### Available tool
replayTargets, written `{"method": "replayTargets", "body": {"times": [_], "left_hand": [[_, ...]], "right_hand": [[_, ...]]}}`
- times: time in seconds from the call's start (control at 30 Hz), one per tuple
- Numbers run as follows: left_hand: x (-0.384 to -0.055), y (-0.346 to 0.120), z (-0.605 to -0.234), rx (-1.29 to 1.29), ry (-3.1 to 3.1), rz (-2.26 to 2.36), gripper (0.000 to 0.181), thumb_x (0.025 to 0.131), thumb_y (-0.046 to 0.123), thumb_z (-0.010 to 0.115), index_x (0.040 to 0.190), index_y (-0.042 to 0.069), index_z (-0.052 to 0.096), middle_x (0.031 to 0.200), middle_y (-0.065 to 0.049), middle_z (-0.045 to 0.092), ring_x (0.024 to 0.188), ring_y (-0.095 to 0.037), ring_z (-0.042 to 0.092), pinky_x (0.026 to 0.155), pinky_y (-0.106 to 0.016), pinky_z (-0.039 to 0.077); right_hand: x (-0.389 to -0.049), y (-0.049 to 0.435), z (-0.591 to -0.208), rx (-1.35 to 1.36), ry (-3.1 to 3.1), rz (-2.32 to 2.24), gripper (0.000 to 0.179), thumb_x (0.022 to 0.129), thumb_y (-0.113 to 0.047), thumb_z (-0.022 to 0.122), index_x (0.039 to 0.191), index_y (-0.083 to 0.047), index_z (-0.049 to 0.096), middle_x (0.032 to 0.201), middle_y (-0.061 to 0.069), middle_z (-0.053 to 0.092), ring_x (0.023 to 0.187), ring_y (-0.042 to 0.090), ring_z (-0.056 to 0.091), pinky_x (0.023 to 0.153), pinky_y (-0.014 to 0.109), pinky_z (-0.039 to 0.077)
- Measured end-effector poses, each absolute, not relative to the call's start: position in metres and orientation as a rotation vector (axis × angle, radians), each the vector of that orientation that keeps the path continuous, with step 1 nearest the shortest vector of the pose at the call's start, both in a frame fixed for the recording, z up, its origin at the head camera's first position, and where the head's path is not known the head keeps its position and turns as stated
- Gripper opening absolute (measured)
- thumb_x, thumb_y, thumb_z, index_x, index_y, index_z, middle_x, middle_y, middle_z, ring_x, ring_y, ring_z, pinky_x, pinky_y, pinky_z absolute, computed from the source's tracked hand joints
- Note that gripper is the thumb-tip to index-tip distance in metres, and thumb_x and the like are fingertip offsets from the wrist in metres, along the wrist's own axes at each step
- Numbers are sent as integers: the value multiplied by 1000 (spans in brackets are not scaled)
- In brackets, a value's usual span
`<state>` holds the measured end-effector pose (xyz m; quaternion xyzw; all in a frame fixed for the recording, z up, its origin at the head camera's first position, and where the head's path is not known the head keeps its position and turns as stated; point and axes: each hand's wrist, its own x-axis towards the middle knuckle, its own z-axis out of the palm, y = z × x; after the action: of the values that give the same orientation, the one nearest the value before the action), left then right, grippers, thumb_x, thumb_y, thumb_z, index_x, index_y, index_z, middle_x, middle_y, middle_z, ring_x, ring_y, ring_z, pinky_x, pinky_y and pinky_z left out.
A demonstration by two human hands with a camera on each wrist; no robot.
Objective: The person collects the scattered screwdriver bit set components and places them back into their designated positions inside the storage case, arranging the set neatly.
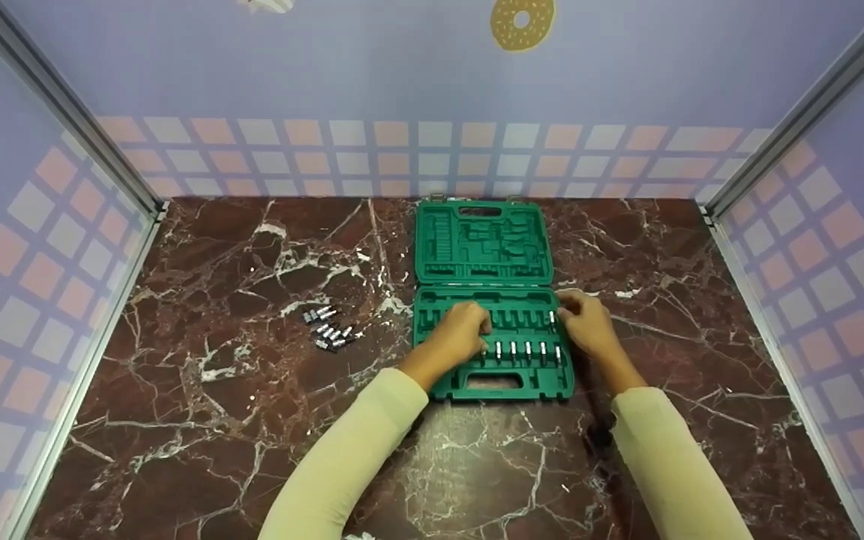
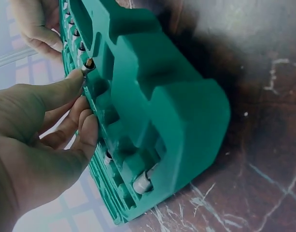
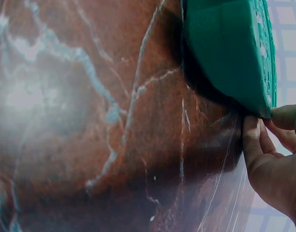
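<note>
An open green socket-set case (image 1: 496,382) lies on the marble-patterned table, its moulded lid (image 1: 484,240) folded back. My left hand (image 1: 458,334) is over the lower tray. In the left wrist view its thumb and fingers pinch a small bit socket (image 2: 88,65) at a slot. Silver bit sockets (image 1: 528,351) stand in a row along the front slots, and one more bit socket (image 1: 552,319) sits near the right edge. With thumb and fingers, my right hand (image 1: 588,324) holds the case's right edge; the right wrist view shows the fingers (image 3: 252,133) against its side.
Several loose bit sockets (image 1: 331,328) lie in a cluster on the table to the left of the case. Patterned panels (image 1: 432,142) enclose the table at the back and both sides, with metal rails (image 1: 113,300) along the side edges.
</note>
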<state>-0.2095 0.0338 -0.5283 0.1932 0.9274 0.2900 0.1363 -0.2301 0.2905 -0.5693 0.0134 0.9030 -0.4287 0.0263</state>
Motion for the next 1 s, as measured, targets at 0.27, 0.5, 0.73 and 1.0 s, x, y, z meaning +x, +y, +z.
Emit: {"method": "replayTargets", "body": {"times": [0.27, 0.5, 0.73, 1.0], "left_hand": [[-214, 36, -529, 519, 2689, 879, 17, 87, 6, 82, 103, 6, 75, 110, -8, 74, 105, -24, 70, 87, -38, 60], [-214, 32, -532, 590, 2685, 887, 15, 90, 11, 81, 103, 6, 75, 106, -8, 70, 100, -23, 67, 85, -36, 59], [-213, 20, -531, 681, 2648, 868, 24, 91, 17, 80, 112, 6, 73, 107, -7, 66, 98, -21, 63, 85, -36, 57], [-214, 3, -522, 727, 2617, 964, 31, 90, 17, 82, 116, 3, 73, 111, -11, 69, 104, -25, 65, 90, -37, 57]], "right_hand": [[-232, 292, -569, 36, 2808, -1317, 31, 100, -1, 58, 130, 2, 67, 117, 26, 70, 107, 37, 65, 92, 50, 52], [-232, 293, -567, 67, 2792, -1326, 31, 101, -2, 58, 131, 2, 65, 119, 26, 69, 109, 38, 64, 94, 50, 52], [-230, 291, -569, 59, 2791, -1320, 31, 102, -3, 58, 131, 1, 66, 118, 24, 69, 108, 37, 65, 93, 50, 53], [-230, 291, -571, 33, 2828, -1322, 29, 99, 0, 60, 127, 1, 68, 114, 24, 71, 105, 36, 65, 92, 49, 52]]}}
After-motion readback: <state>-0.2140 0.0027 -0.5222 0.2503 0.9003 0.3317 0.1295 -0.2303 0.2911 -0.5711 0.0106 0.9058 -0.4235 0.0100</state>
